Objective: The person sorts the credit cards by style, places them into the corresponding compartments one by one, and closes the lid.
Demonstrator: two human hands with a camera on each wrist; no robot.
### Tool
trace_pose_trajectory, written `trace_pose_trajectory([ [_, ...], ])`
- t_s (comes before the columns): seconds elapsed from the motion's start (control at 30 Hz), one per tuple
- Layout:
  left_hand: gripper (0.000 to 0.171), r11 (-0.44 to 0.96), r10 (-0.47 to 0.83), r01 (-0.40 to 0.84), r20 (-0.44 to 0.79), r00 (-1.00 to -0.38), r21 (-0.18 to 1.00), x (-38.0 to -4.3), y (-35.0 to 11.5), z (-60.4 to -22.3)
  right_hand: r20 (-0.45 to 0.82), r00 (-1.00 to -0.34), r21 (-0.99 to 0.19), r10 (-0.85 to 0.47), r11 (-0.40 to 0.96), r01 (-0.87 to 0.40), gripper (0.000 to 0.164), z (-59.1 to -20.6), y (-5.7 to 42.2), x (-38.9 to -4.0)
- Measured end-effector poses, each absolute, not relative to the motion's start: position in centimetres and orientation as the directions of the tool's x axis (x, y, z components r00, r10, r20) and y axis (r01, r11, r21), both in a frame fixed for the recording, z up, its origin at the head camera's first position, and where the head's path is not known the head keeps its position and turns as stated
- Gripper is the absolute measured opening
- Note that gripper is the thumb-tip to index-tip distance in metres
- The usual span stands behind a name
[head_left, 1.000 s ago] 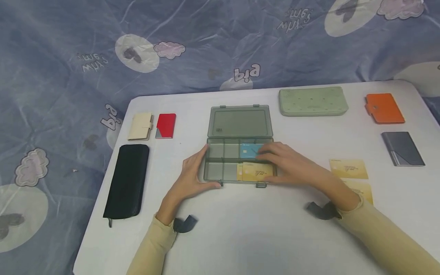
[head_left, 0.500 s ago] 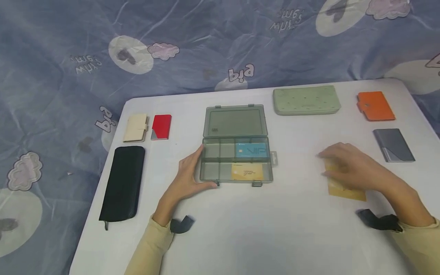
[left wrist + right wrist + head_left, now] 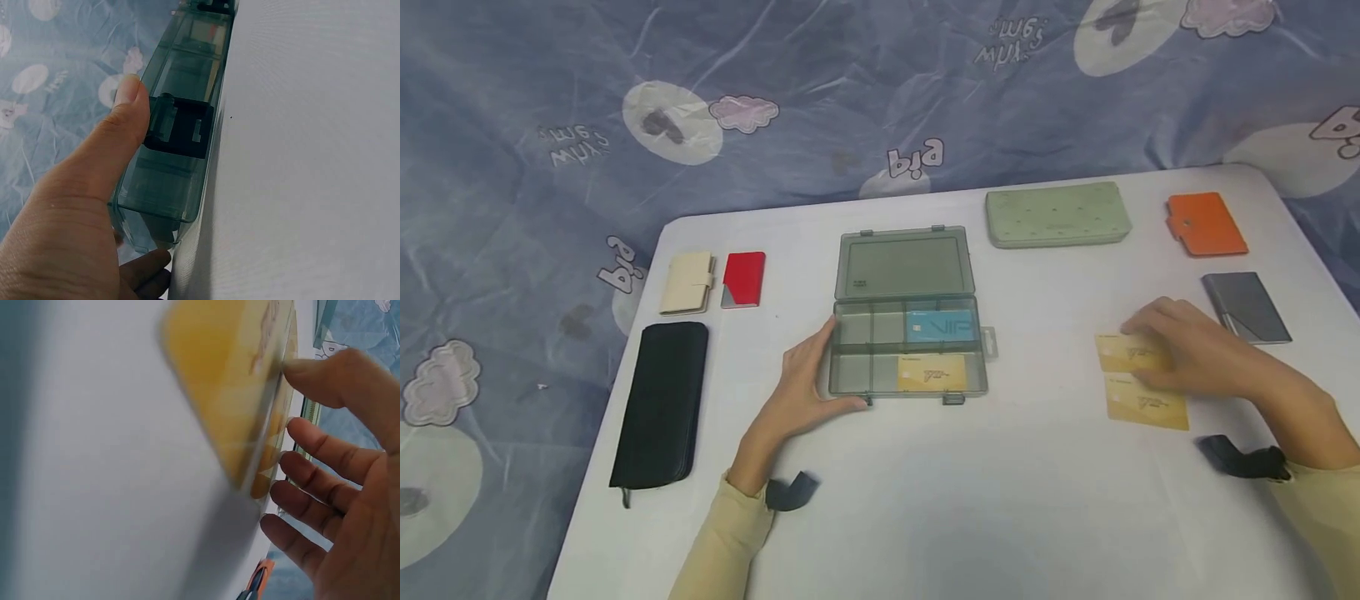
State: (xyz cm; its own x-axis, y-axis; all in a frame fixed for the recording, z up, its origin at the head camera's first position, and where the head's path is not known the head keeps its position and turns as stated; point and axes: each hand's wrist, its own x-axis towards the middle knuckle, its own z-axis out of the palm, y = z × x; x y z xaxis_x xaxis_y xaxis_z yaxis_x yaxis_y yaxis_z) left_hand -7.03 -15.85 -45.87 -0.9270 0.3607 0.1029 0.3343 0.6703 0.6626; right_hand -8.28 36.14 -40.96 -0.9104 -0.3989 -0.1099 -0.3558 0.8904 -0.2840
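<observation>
Your left hand (image 3: pixel 797 387) grips the green case (image 3: pixel 889 325) between thumb and fingers; your right hand (image 3: pixel 1191 354) spreads loose, ungripping fingers over the upper yellow card (image 3: pixel 1118 357).

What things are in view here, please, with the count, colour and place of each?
Table: one, white, centre
Cloth: one, patterned blue, beyond and beside table
Box: one, translucent grey-green, open, mid-table
VIP card: one, blue, box's far row
Yellow cards: three visible, yellow, one in box's near row, two right of box
Long wallet: one, black, left
Clasp case: one, cream, far left
Two-tone case: one, red and grey, right of clasp case
Pouch: one, pale green, table's far side
Snap case: one, orange, far right
Slim case: one, dark grey, nearer than snap case
Left hand: one, box's left side
Right hand: one, at yellow cards
Sleeves: two, beige, forearms
Straps: two, dark, wrists
</observation>
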Motion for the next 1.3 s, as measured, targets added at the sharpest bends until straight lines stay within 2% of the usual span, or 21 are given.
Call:
trace_pose_trajectory([
  [0.23,0.115,0.665,0.354,0.332,0.109,-0.929,0.669,-7.0,-16.1,-45.9,-0.206,-0.905,-0.298,-0.372,0.905,-0.304,0.062,-40.6,35.1,-9.2],
  [0.4,0.115,0.664,0.360,0.337,0.110,-0.927,0.667,-7.0,-16.2,-45.9,-0.212,-0.908,-0.313,-0.362,0.905,-0.288,0.067,-40.5,34.8,-9.6],
  [0.63,0.114,0.660,0.369,0.344,0.111,-0.923,0.668,-7.1,-16.0,-45.8,-0.220,-0.905,-0.253,-0.364,0.917,-0.308,0.064,-40.2,34.6,-9.6],
  [0.77,0.114,0.667,0.368,0.345,0.111,-0.923,0.660,-7.2,-16.0,-45.9,-0.189,-0.914,-0.248,-0.359,0.918,-0.310,0.065,-39.5,34.0,-9.6],
  [0.9,0.115,0.665,0.367,0.349,0.118,-0.923,0.660,-7.3,-16.0,-46.0,-0.115,-0.907,-0.309,-0.406,0.882,-0.356,0.063,-37.9,31.4,-9.5],
  [1.07,0.116,0.668,0.365,0.345,0.115,-0.924,0.659,-7.3,-16.0,-45.9,-0.002,-0.842,-0.345,-0.539,0.791,-0.505,0.057,-36.2,26.1,-9.7],
  [1.3,0.116,0.669,0.361,0.341,0.111,-0.926,0.661,-7.2,-15.9,-45.9,0.154,-0.662,-0.389,-0.734,0.571,-0.723,0.055,-36.5,18.9,-10.3],
])
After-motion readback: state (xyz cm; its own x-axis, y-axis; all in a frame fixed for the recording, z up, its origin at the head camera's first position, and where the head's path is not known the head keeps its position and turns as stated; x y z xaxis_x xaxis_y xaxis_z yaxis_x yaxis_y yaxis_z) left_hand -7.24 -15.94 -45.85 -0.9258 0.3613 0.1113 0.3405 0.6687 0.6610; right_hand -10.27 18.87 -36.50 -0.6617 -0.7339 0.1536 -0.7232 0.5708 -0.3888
